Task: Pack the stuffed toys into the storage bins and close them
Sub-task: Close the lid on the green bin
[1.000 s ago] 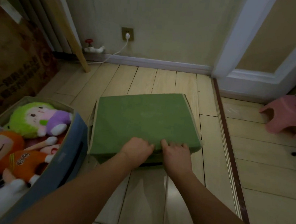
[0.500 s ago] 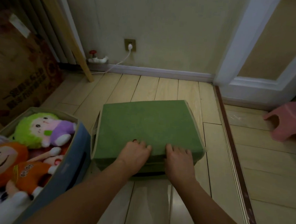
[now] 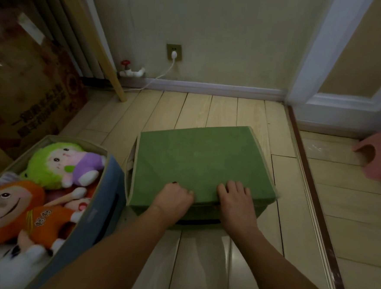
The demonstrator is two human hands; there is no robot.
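Since the earlier frame both hands have crept a little further onto the lid; my view has tipped up, showing more wall. I note the green bin (image 3: 202,167) on the wooden floor (image 3: 199,269), lid down. Left hand (image 3: 174,198) rests at the lid's near edge with fingers curled under; I cannot tell whether it grips the flap. Right hand (image 3: 237,200) lies flat, fingers spread, pressing the lid just beside the left. Blue bin (image 3: 94,223) stands open just left of the green one, holding stuffed toys (image 3: 55,164). Pink stool (image 3: 378,157) sits far right.
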